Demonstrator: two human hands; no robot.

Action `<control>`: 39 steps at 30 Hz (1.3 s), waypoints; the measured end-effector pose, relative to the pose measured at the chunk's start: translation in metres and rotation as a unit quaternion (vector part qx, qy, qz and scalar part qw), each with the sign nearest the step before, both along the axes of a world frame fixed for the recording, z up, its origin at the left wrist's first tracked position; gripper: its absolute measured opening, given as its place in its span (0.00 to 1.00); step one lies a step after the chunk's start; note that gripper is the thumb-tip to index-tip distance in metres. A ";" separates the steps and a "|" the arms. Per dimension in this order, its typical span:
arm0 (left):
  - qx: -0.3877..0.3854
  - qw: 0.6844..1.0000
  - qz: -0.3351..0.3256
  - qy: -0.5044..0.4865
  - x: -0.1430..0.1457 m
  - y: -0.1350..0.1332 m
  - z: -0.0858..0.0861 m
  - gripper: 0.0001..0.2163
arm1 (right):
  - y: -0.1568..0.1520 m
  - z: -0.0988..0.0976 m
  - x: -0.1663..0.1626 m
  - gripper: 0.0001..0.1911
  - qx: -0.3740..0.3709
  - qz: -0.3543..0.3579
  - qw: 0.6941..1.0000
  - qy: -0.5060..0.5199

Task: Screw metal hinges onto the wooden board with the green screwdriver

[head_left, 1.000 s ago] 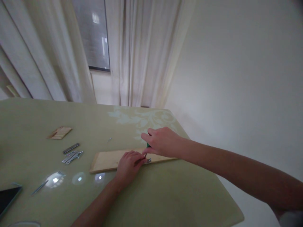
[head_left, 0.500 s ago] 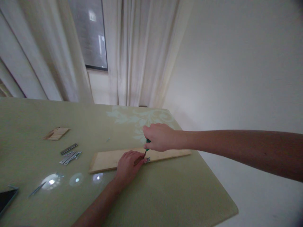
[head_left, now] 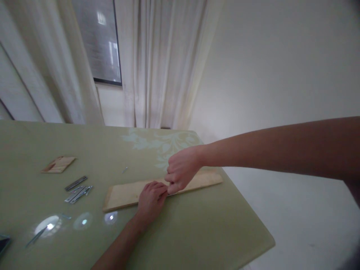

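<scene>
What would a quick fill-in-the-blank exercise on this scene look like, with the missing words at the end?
The left hand rests on a long board made of ____.
In the picture, the metal strips lie to the ____ of that board.
Beside the window hang pale ____.

Missing words: wood; left; curtains.

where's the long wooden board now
In the head view, the long wooden board lies on the table, right of the metal strips, with the left hand on it.

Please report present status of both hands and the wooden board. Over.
Left hand on board, near front edge. Right hand curled shut beside it, grip hidden. Board lying on table. Metal strips apart, left of board.
</scene>
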State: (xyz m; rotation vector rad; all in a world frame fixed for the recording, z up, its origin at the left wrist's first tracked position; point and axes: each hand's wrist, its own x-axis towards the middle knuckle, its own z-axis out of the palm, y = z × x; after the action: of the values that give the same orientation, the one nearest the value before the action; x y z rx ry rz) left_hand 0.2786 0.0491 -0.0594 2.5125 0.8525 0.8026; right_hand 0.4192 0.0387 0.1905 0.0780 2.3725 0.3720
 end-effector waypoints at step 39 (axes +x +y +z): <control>0.002 1.000 -0.023 0.017 0.003 -0.003 0.006 0.10 | -0.035 -0.021 0.016 0.08 0.032 -0.300 0.948 0.104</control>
State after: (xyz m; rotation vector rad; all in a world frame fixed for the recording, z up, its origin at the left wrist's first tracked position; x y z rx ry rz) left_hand 0.2815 0.0459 -0.0536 2.5464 0.8023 0.7491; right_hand 0.4348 0.0042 0.1694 0.8846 2.3943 0.1461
